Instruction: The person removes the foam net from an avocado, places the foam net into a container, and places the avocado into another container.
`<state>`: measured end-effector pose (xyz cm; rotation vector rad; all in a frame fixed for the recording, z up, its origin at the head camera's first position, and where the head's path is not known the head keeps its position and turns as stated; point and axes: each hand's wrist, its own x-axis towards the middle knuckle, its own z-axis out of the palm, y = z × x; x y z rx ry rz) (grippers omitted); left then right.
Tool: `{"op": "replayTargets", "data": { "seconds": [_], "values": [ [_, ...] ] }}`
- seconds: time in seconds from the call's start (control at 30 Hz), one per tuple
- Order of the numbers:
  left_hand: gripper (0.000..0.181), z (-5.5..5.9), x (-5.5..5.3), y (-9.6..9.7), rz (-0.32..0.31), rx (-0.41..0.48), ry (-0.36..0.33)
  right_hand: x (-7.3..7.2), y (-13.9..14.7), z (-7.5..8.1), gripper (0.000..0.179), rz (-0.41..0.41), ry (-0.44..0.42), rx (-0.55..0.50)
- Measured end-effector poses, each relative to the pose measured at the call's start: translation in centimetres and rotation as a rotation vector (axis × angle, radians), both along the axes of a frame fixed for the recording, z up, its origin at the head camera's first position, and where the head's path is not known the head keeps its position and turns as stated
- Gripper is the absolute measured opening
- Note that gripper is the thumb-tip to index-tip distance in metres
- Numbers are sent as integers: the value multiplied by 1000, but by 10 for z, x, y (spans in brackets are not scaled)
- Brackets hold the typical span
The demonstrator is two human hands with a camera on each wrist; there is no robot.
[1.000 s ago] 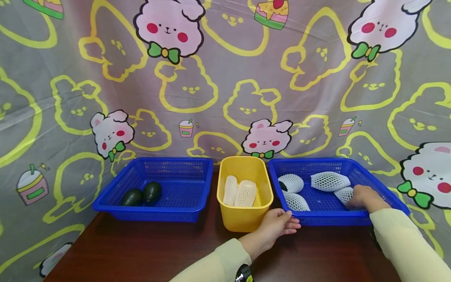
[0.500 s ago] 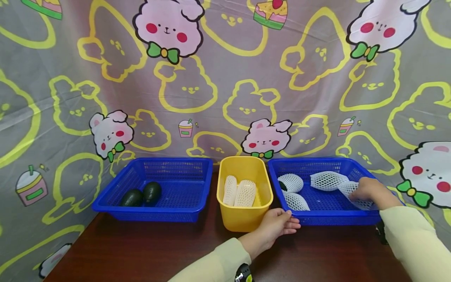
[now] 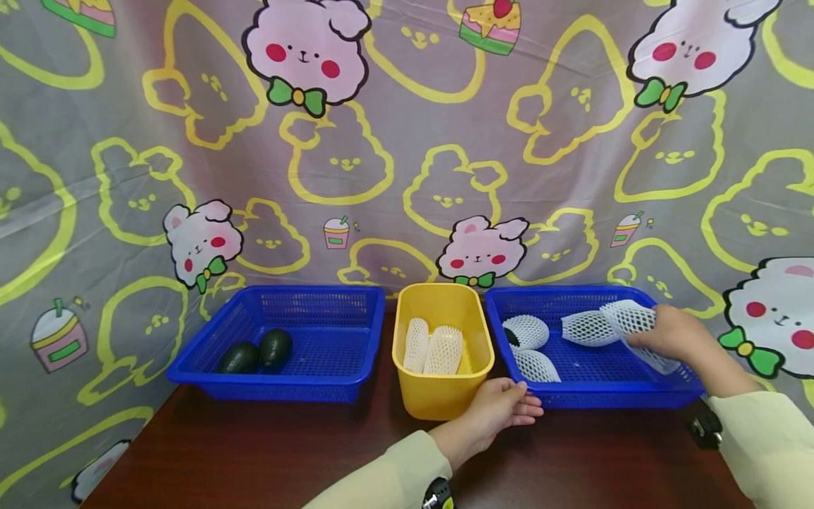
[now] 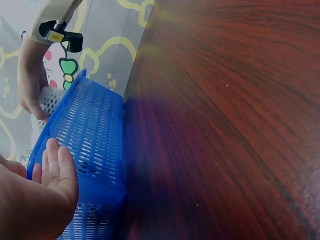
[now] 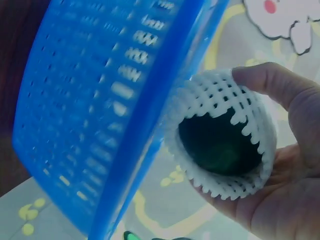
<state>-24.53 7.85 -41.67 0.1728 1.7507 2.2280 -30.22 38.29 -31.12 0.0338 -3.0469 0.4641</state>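
My right hand (image 3: 669, 332) holds an avocado in a white foam net (image 3: 636, 326) over the right blue basket (image 3: 610, 394). In the right wrist view, the dark green avocado (image 5: 220, 142) shows through the net's open end, with thumb and fingers around the net. At that basket's front left corner, my left hand (image 3: 499, 410) touches the rim with relaxed, mostly straight fingers. Inside the basket lie another netted piece (image 3: 588, 329) at the back and two more netted pieces at the left, one (image 3: 529, 331) showing a dark end.
A yellow bin (image 3: 443, 396) with two white foam nets (image 3: 443, 350) stands between the baskets. The left blue basket (image 3: 280, 390) contains two bare avocados (image 3: 275, 348). Behind everything hangs a printed curtain (image 3: 407, 177). The dark wooden table (image 3: 286, 452) extends in front.
My right hand has lifted the netted avocado from the basket's front right, up and back, tilting it. The left hand stays at the basket corner.
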Motion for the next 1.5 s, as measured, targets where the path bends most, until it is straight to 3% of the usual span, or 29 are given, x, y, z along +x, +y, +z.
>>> {"op": "replayTargets", "data": {
  "seconds": [0.1,0.4,0.53,0.73,1.03,1.2,1.33,1.5],
  "values": [
    [19,-1,1,-1,-14,-13,14,7,-10,1,94,-10,68,-44],
    [21,-2,9,-11,-99,-93,106,25,-43,7,89,16,276,-123],
    [20,1,15,-23,-156,-123,167,33,-55,6,85,78,345,-169],
    [20,8,21,-46,-219,-151,214,45,-72,3,86,154,373,-228],
    [23,24,26,-80,-233,-171,299,58,-99,2,82,294,461,-269],
    [24,31,28,-99,-231,-199,368,60,-113,-3,82,410,563,-288],
    [26,35,29,-114,-227,-231,397,64,-124,-7,86,499,626,-302],
    [28,34,31,-133,-230,-252,436,71,-137,-13,89,592,640,-281]
  ]
}}
